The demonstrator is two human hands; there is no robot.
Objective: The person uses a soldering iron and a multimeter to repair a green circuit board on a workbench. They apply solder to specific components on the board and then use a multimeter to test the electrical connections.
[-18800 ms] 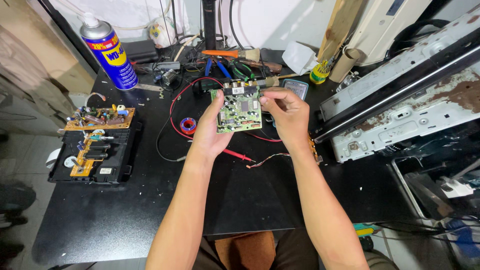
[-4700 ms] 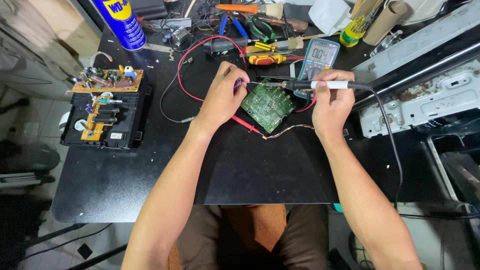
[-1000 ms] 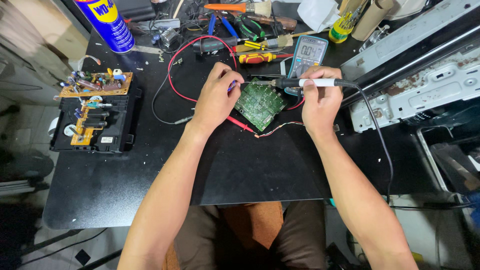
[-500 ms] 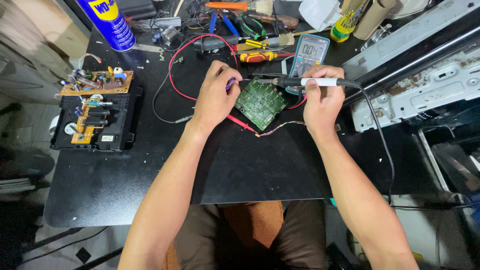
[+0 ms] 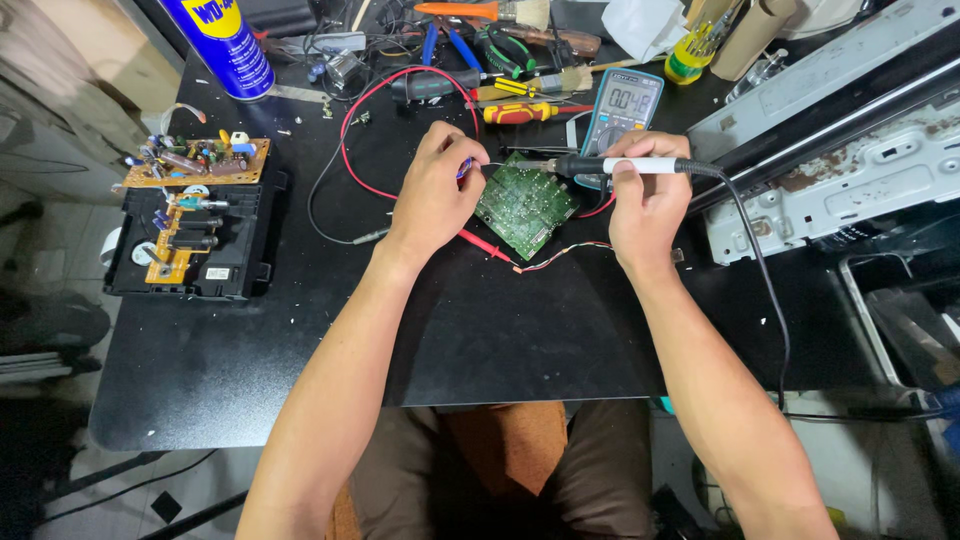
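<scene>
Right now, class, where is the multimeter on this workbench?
In the head view, the multimeter lies at the back of the black table, just beyond the right hand and its soldering iron, right of the green circuit board.

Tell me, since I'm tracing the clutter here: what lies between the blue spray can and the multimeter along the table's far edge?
Head view: between the spray can and the multimeter lie a red wire loop, blue-handled pliers and screwdrivers.
</scene>
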